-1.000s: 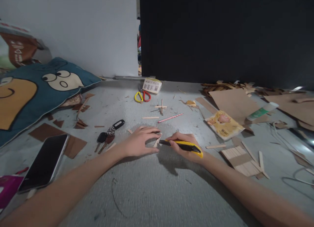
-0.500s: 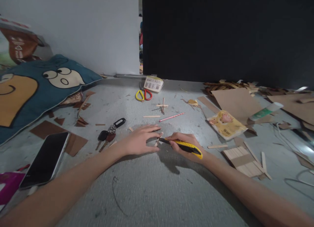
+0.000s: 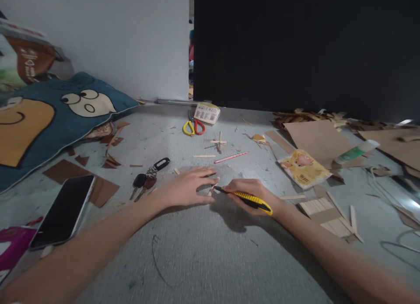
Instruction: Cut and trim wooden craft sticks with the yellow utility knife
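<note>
My right hand (image 3: pixel 251 195) is closed round a yellow and black utility knife (image 3: pixel 246 197), its tip pointing left at a small wooden stick (image 3: pixel 211 190) on the grey floor. My left hand (image 3: pixel 188 186) lies over the floor with fingers stretched out, its fingertips pressing on that stick. The knife tip touches or nearly touches the stick between the two hands.
A phone (image 3: pixel 63 210) and brown card pieces lie at left, keys (image 3: pixel 147 177) beside my left hand. Scissors (image 3: pixel 193 127), a pink pencil (image 3: pixel 230 157) and loose sticks lie beyond. A stick panel (image 3: pixel 326 211), a yellow packet (image 3: pixel 303 169), a glue tube (image 3: pixel 357 151) and cardboard sit at right.
The knife tip has edged left and down toward the stick. My left hand has stayed in place. The camera has shifted slightly.
</note>
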`<state>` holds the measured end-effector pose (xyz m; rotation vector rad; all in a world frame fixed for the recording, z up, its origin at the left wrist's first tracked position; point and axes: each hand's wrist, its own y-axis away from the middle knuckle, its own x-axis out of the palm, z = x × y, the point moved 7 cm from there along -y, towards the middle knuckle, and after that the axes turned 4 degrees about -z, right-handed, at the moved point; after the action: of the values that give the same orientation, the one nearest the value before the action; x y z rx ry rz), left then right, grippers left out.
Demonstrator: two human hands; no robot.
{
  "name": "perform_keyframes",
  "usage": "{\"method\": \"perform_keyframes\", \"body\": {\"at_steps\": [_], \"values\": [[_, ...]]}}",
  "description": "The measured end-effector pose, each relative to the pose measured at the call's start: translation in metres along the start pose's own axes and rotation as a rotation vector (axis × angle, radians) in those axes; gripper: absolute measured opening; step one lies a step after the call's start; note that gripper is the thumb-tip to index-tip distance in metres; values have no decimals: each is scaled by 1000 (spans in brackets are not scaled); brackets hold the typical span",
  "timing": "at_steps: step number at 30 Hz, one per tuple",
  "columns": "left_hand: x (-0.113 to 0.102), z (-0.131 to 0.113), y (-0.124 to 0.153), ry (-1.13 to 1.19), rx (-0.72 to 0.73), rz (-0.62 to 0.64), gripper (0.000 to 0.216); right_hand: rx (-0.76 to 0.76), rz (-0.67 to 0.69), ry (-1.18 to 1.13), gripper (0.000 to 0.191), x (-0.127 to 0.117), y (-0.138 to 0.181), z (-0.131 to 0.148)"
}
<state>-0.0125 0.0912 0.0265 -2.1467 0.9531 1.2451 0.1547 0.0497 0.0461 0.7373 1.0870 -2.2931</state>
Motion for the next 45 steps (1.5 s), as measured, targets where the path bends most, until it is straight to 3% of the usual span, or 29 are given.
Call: {"method": "perform_keyframes", "body": {"at_steps": [9, 16, 29, 39, 45], "values": [[0, 3, 0, -13, 30, 22, 49, 35, -44, 0, 15, 0, -1, -2], [0, -1, -1, -70, 39, -70, 46, 49, -77, 44, 13, 8, -3, 12], [-3, 7, -3, 47, 97, 94, 49, 107, -128, 60, 9, 9, 3, 6], [2, 6, -6, 41, 54, 65, 57, -29, -79, 75, 11, 8, 0, 16], [2, 6, -4, 14, 16, 94, 54, -21, -48, 52, 14, 9, 4, 13]]}}
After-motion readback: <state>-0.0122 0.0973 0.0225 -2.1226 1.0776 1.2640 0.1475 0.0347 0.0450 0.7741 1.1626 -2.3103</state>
